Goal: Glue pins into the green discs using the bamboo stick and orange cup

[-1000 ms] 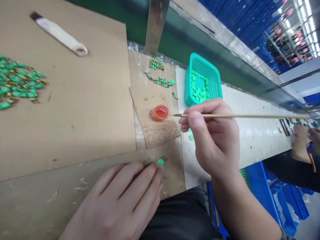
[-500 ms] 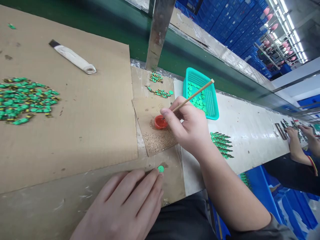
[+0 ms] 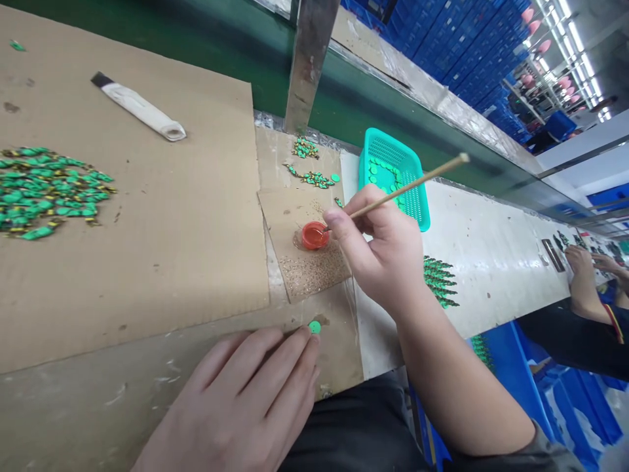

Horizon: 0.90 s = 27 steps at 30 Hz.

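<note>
My right hand point(image 3: 376, 246) pinches a thin wooden stick point(image 3: 413, 185), its dark tip at the right rim of a small red cup point(image 3: 315, 235). The cup stands on a speckled cardboard piece point(image 3: 314, 275). Low in the view, my left hand point(image 3: 255, 387) has its fingers together around the edge of a round green disc point(image 3: 314, 326); the thumb is hidden. Small green and dark pieces point(image 3: 317, 179) lie beyond the cup. Behind my right hand is a teal basket point(image 3: 419, 203) holding green discs.
A heap of green and dark pieces point(image 3: 49, 190) and a white-wrapped tool point(image 3: 140, 113) lie on the left cardboard point(image 3: 196, 216). Rows of green pieces point(image 3: 439, 282) sit right of my right wrist. A metal post point(image 3: 307, 65) rises behind. Another person's hands work far right.
My right hand has moved slightly right, drawing the stick's tip from inside the cup to its rim; the stick now leans lower to the right. My left hand stays at the disc.
</note>
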Tool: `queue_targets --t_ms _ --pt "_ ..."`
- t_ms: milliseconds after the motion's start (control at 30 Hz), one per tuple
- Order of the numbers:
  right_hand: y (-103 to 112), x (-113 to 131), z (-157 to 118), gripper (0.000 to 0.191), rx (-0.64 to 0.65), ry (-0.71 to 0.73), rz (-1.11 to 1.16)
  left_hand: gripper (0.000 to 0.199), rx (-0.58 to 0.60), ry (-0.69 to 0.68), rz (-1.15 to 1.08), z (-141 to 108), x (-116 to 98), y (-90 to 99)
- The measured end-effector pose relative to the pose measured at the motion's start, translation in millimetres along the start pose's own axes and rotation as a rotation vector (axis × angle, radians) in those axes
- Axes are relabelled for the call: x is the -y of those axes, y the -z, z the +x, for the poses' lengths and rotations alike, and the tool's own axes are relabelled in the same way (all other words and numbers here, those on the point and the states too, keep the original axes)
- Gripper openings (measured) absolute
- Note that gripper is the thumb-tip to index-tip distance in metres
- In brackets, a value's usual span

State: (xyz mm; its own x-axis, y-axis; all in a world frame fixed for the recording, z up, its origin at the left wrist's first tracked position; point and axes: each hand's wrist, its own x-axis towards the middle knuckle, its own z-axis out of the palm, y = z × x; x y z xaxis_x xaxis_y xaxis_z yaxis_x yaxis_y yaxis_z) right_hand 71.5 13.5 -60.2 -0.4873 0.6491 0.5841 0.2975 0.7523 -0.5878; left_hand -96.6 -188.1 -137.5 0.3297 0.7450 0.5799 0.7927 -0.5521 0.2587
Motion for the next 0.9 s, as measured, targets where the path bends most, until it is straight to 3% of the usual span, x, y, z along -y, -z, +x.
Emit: queue_targets --t_ms 133,233,333,900 --pt "8 21 -46 0.023 -0.086 -0.066 0.054 0.033 0.029 -0.019 0.03 2 0 4.1" --pt "7 32 -89 0.017 -0.033 -0.115 0.136 0.035 0.03 -0.001 0.045 0 0 5.0" --pt "3 37 -115 0.018 -0.014 -0.123 0.159 0.037 0.053 0.016 0.049 -5 -1 4.4" --pt "-2 34 -115 0.022 0.039 -0.09 0.14 0.035 0.079 0.071 0.029 -6 -2 5.0"
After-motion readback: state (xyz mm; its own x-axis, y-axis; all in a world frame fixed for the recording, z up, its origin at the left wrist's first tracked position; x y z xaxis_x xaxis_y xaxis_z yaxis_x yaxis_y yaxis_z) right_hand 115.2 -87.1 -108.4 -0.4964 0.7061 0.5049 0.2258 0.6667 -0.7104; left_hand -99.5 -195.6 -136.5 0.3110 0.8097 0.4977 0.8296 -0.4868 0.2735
